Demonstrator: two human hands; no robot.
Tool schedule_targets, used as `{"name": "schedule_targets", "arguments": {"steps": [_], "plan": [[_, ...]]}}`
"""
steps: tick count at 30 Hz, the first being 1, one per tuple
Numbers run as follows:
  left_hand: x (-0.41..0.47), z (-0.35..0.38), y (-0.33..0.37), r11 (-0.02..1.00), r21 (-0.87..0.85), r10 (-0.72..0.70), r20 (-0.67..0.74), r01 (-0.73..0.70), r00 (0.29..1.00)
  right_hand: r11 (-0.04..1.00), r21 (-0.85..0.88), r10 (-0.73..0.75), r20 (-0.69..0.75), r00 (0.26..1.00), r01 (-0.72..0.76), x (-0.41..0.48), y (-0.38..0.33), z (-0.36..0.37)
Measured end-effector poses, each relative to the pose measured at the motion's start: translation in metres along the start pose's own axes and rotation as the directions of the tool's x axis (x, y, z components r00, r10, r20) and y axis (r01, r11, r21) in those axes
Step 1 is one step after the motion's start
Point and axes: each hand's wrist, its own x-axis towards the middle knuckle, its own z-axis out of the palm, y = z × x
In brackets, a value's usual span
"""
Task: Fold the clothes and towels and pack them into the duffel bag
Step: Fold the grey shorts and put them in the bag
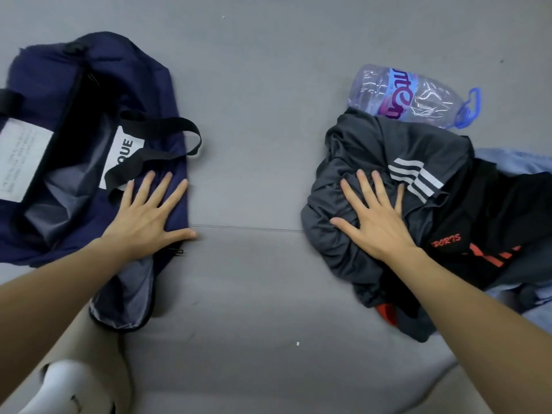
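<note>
A navy duffel bag [53, 73] lies unzipped on the grey floor at the left, its black handles and grey lining showing. My left hand [149, 215] rests flat on the bag's near side, fingers spread. At the right lies a crumpled pile of clothes. On top is a grey garment with white stripes [388, 150]. A black garment with red lettering [478, 222] lies beside it, and light blue fabric [513, 159] is underneath. My right hand [376, 216] presses flat on the grey garment with straight fingers.
An empty clear plastic water jug [418, 97] with a blue handle lies on its side behind the clothes pile. The grey floor [254, 174] stretches between bag and pile. My knee and a white sock [59, 386] show at the bottom left.
</note>
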Motion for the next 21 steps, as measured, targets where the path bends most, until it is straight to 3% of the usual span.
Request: {"name": "schedule_targets", "arguments": {"steps": [6,11,17,21], "plan": [[-0.002,-0.008,0.002,1.0,-0.03,-0.004,0.032,0.005,0.999,1.0,0.011,0.01,0.01,1.0,-0.01,-0.004,-0.002,-0.008],[-0.009,-0.025,0.017,0.999,-0.041,0.028,-0.003,-0.028,1.0,0.999,0.011,0.054,-0.099,0.994,-0.053,-0.041,-0.025,-0.012],[-0.004,-0.062,0.123,0.97,-0.158,0.168,-0.106,-0.184,0.98,0.992,0.053,0.125,-0.21,0.97,-0.117,-0.055,-0.019,-0.018],[-0.004,-0.097,0.2,0.941,-0.253,0.174,-0.213,-0.226,0.961,0.982,0.081,0.18,-0.147,0.973,-0.169,-0.045,-0.024,-0.044]]}}
